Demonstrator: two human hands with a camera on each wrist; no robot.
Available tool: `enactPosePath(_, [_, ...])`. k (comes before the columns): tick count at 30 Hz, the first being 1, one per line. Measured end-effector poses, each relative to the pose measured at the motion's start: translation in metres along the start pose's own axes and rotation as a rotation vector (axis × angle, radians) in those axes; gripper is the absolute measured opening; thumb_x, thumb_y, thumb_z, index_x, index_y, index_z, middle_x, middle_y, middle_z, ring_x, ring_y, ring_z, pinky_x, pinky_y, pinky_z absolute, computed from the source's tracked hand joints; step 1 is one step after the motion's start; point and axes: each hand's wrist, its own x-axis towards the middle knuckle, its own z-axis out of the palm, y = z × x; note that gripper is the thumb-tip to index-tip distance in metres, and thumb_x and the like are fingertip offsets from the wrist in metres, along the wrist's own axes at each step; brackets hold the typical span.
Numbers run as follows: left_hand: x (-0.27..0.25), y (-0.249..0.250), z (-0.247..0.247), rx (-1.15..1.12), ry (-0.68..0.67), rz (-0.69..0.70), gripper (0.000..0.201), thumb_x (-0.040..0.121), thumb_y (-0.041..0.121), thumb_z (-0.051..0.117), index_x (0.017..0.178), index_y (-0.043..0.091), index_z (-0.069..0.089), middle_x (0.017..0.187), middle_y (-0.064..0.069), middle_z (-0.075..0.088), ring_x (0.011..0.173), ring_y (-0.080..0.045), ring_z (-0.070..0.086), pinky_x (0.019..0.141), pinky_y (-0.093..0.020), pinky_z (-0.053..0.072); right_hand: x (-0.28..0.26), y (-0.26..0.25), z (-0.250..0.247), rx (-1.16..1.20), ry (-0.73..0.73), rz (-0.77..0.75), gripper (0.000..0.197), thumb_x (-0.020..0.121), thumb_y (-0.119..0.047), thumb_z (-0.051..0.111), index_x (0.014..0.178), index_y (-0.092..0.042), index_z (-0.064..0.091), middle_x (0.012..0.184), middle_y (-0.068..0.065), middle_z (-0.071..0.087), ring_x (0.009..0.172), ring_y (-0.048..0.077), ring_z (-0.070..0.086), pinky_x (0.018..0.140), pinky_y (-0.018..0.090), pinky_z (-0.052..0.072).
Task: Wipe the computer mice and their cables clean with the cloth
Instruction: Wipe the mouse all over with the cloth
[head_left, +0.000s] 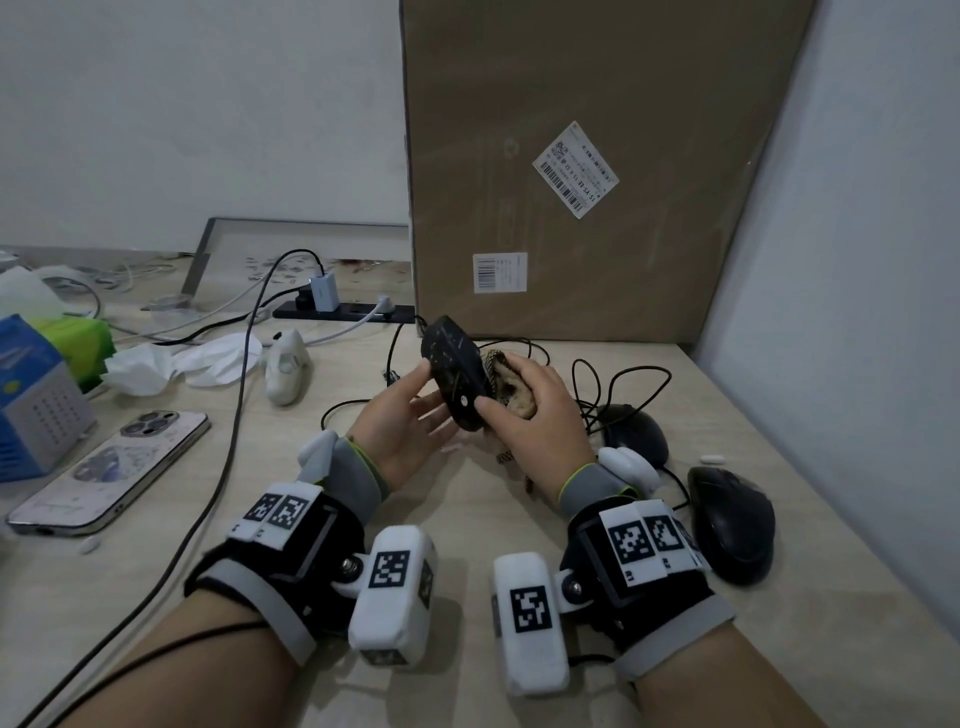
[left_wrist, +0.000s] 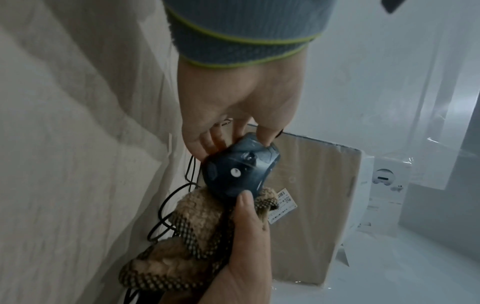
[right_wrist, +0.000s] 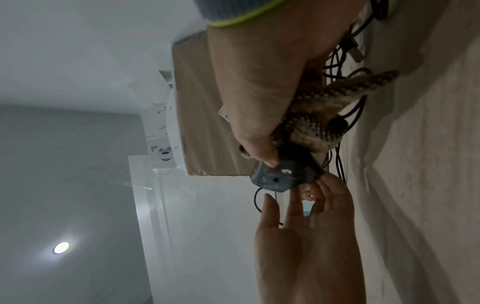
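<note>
A black wired mouse (head_left: 457, 379) is held above the table, underside towards me, with a white dot near its lower end. My left hand (head_left: 410, 415) holds its left side with thumb and fingertips (left_wrist: 267, 137). My right hand (head_left: 535, 410) grips a brown fleecy cloth (head_left: 511, 389) bunched against the mouse's back, thumb (left_wrist: 244, 197) pressed on the underside. The mouse (left_wrist: 239, 170) and cloth (left_wrist: 197, 236) fill the left wrist view; the mouse (right_wrist: 283, 174) and cloth (right_wrist: 311, 127) also show in the right wrist view. The mouse's cable (head_left: 395, 353) trails to the table.
Two more black mice (head_left: 636, 431) (head_left: 732, 525) lie right of my hands among tangled black cables (head_left: 623, 379). A large cardboard box (head_left: 597, 171) stands behind. To the left are a phone (head_left: 114, 473), tissues (head_left: 176, 364), a white gadget (head_left: 285, 369) and a power strip (head_left: 343, 312).
</note>
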Motion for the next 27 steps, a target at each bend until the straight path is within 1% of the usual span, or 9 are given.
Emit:
enactPosePath(4, [0.001,-0.003,0.0,0.063,-0.003,0.038,0.031,0.097,0.017,0.047,0.128,0.021,0.05,0.094,-0.005,0.065,0.079,-0.017,0.06,0.071,-0.026,0.047,0.001,-0.002,-0.001,0.063,0.065,0.006,0.046,0.078,-0.019,0.073,0.123,-0.017,0.06,0.115,0.0,0.059,0.107,0.01,0.055,0.095,0.02,0.043])
enactPosePath(7, [0.001,-0.004,-0.001,0.077,0.038,0.077,0.028,0.098,0.016,0.046,0.125,0.02,0.051,0.094,-0.004,0.064,0.076,-0.016,0.06,0.065,-0.024,0.048,0.001,-0.004,0.001,0.084,0.018,-0.035,0.046,0.075,-0.017,0.076,0.12,-0.019,0.064,0.109,0.001,0.06,0.101,0.009,0.056,0.088,0.011,0.042])
enactPosePath(10, [0.003,-0.002,0.0,0.046,0.08,0.04,0.015,0.098,0.017,0.045,0.099,0.014,0.06,0.083,-0.002,0.063,0.062,-0.011,0.064,0.065,-0.023,0.051,0.0,-0.005,0.003,0.086,-0.045,-0.081,0.041,0.077,-0.013,0.074,0.117,-0.019,0.067,0.106,0.001,0.058,0.1,0.009,0.056,0.086,0.005,0.039])
enactPosePath(12, [0.002,-0.002,0.001,0.056,0.083,-0.014,0.018,0.098,0.018,0.046,0.087,0.012,0.059,0.079,-0.004,0.061,0.063,-0.012,0.061,0.06,-0.022,0.051,0.0,-0.005,0.003,0.089,-0.03,-0.085,0.036,0.08,-0.012,0.071,0.115,-0.017,0.068,0.104,0.002,0.058,0.097,0.009,0.056,0.084,0.004,0.039])
enactPosePath(16, [-0.001,0.0,-0.001,0.218,-0.048,-0.083,0.014,0.095,0.017,0.047,0.097,0.009,0.058,0.082,-0.007,0.057,0.061,-0.012,0.058,0.045,-0.019,0.048,0.005,-0.002,0.0,0.044,0.112,-0.046,0.031,0.088,-0.019,0.062,0.119,-0.014,0.064,0.105,0.003,0.058,0.088,0.006,0.052,0.074,-0.002,0.034])
enactPosePath(19, [-0.005,0.0,-0.002,0.376,-0.148,-0.111,0.023,0.093,0.014,0.049,0.109,0.003,0.061,0.093,-0.016,0.059,0.071,-0.023,0.057,0.056,-0.03,0.05,0.008,0.003,-0.005,-0.015,0.205,0.033,0.032,0.092,-0.024,0.057,0.123,-0.017,0.062,0.109,0.001,0.055,0.094,0.007,0.049,0.077,0.009,0.032])
enactPosePath(21, [-0.007,0.0,-0.001,0.434,-0.182,-0.131,0.022,0.094,0.013,0.049,0.108,0.003,0.062,0.095,-0.018,0.06,0.075,-0.027,0.056,0.059,-0.031,0.05,0.009,0.005,-0.007,-0.044,0.246,0.099,0.032,0.092,-0.027,0.055,0.121,-0.018,0.063,0.113,0.002,0.057,0.096,0.01,0.052,0.08,0.016,0.033])
enactPosePath(23, [-0.008,-0.002,0.0,0.455,-0.168,-0.145,0.019,0.094,0.013,0.049,0.105,0.004,0.062,0.09,-0.017,0.06,0.07,-0.025,0.056,0.054,-0.029,0.051,0.01,0.006,-0.008,-0.054,0.234,0.132,0.031,0.092,-0.028,0.055,0.12,-0.018,0.063,0.114,0.003,0.056,0.096,0.012,0.054,0.079,0.016,0.033])
enactPosePath(27, [-0.007,-0.002,0.001,0.401,-0.017,-0.142,0.017,0.094,0.017,0.05,0.099,0.004,0.058,0.078,-0.012,0.056,0.054,-0.021,0.049,0.046,-0.024,0.044,0.008,0.003,-0.003,-0.009,0.069,0.083,0.032,0.092,-0.021,0.055,0.124,-0.02,0.061,0.111,0.0,0.052,0.099,0.009,0.051,0.077,0.007,0.033])
